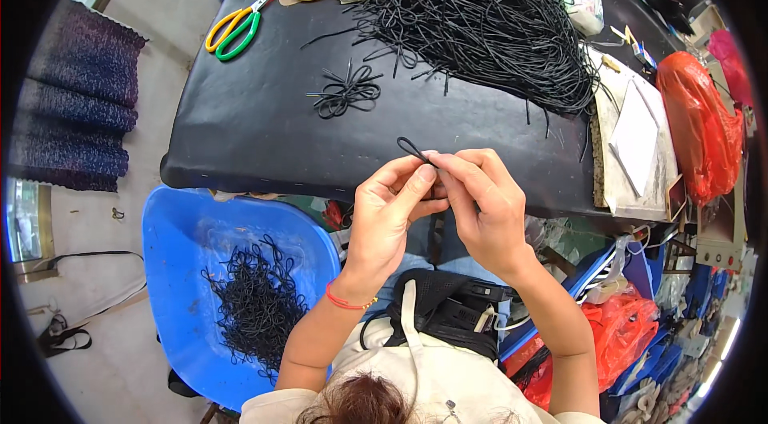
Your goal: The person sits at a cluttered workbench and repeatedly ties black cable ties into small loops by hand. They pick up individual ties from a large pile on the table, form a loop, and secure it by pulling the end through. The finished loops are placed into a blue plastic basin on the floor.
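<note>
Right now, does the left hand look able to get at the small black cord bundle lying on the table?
Probably yes: the bundle lies ahead of the left hand, with only black tabletop visible between, though that hand is occupied with a looped cord.

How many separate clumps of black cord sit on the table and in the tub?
3: the big heap at the table's far side, the small bunch front-left of it, and the tangle in the blue tub. The left forearm partly covers the tub; more may hide.
</note>
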The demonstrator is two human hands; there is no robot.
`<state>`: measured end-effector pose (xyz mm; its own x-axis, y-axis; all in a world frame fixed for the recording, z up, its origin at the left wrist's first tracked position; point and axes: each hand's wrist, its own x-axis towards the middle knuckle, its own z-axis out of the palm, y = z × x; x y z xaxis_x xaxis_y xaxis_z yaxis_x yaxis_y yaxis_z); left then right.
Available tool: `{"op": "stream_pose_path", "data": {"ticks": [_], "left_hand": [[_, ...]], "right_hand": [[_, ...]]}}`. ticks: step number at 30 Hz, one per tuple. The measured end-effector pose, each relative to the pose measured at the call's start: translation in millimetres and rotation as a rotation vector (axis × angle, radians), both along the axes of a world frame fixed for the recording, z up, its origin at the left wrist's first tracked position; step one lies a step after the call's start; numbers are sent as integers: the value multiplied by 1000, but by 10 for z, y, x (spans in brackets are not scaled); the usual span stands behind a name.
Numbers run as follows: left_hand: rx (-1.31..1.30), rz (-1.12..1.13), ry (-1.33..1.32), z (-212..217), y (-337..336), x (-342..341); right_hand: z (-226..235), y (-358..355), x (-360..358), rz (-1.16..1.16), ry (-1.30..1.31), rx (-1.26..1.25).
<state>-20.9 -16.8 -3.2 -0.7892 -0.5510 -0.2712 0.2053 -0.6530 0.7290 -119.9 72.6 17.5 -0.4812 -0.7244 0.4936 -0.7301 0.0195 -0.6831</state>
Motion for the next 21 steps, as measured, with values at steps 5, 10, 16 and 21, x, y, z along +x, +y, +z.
{"op": "stream_pose_path", "data": {"ticks": [5,10,16,21], "left_hand": [[-30,-9,26,-84,33,-8],[370,74,217,-4,-40,-14],[86,-184,-41,45,-136,84],[-77,-248,-33,57,-91,111]], "right_hand": [[21,-7,9,-4,-100,43],[66,120,-62,-17,-25,79],[103,161,-110,-16,160,61],[123,150,-74,6,249,55]]}}
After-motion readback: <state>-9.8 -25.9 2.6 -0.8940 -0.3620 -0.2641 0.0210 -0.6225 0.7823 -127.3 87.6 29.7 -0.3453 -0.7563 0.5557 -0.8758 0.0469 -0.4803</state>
